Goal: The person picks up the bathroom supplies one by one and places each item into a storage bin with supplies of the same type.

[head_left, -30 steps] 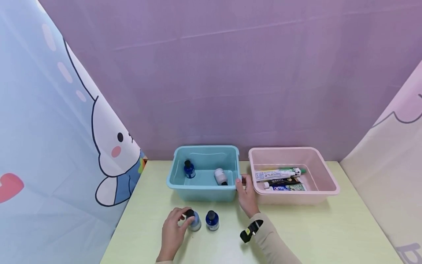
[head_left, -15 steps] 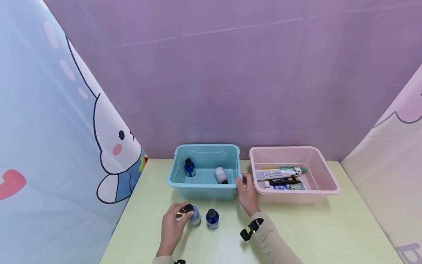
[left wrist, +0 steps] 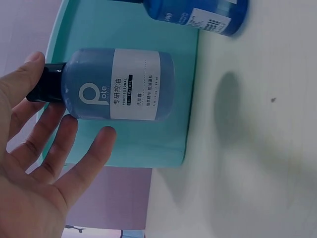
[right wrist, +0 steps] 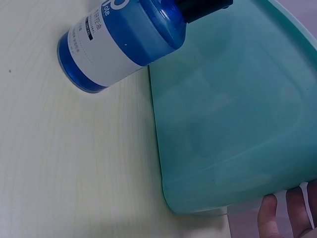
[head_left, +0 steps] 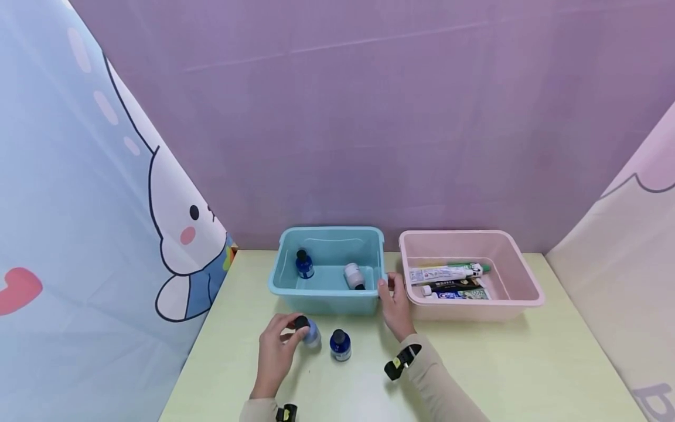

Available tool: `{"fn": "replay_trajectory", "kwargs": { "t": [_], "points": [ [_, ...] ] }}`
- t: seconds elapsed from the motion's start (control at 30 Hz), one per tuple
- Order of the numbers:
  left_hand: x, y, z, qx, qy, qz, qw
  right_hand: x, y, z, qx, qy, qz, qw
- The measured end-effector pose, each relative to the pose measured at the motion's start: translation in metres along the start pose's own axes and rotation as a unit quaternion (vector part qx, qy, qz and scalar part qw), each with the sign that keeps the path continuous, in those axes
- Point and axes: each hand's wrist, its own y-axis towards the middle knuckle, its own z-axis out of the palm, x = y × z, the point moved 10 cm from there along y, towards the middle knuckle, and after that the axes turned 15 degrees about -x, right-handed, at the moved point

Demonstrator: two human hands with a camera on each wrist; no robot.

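Observation:
My left hand [head_left: 275, 351] pinches the black cap of a pale blue shampoo bottle [left wrist: 119, 84] between thumb and fingers. The bottle hangs in front of the teal bin [head_left: 327, 302], its shadow apart from it in the left wrist view. At the bin's front right corner, my right hand [head_left: 396, 310] grips the rim, thumb on top and fingertips [right wrist: 268, 210] against the side wall. A dark blue bottle [head_left: 340, 346] with a black cap stands on the table near the held one. Inside the bin, one dark blue bottle [head_left: 304, 265] stands and a whitish bottle [head_left: 354, 275] lies tilted.
A pink bin [head_left: 474, 310] stands to the right of the teal one, with several toothpaste tubes [head_left: 443, 274] lying in it. Both bins sit at the back of the pale table [head_left: 548, 363], before a purple cloth [head_left: 369, 129]. Printed cloths hang at both sides.
My left hand has raised the pale blue bottle and brought it slightly closer to the teal bin. The right hand stays at the bin's corner. The view has tilted slightly down.

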Motion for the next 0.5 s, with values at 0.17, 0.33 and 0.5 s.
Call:
{"fn": "replay_trajectory", "kwargs": {
  "t": [0.17,0.33,0.5],
  "points": [
    [-0.006,0.004,-0.002,-0.004,-0.012,0.008,0.9999,0.000,0.001,0.000,0.001,0.001,0.005,1.000],
    [-0.013,0.008,-0.006,-0.010,-0.018,0.016,0.9997,0.001,0.001,0.000,-0.003,0.002,0.000,1.000],
    [-0.020,0.013,-0.009,-0.012,-0.015,0.021,0.9996,-0.001,0.001,0.000,-0.003,0.002,0.001,1.000]
  ]
}}
